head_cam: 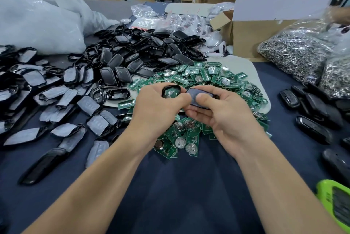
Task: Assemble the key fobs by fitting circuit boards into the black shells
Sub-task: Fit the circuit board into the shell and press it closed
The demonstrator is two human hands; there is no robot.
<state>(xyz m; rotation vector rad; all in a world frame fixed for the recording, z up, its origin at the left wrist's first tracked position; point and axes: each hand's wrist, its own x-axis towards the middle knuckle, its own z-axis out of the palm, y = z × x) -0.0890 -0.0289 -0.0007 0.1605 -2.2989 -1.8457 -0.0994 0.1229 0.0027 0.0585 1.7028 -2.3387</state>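
Over the near half of the board pile [208,78], the left hand [159,105] curls its thumb and fingers round one open shell [171,91] with one green board seated inside. The right hand [223,112] pinches one dark cover [197,95], thumb on top and fingers beneath, its edge touching the shell. Both hands and wrists hide the middle of the pile. Behind and left of the pile lies a heap of bare black shells [142,48], too many to count. Further left lie film-covered pieces [47,89], also too many to count. Right of the pile lie closed fobs [312,105], about a dozen in view, with two bags of rings [295,53] behind them. Behind the pile stands one open carton [255,31]. Near-right of the pile sits one green device [337,201], on the blue cloth [180,186].
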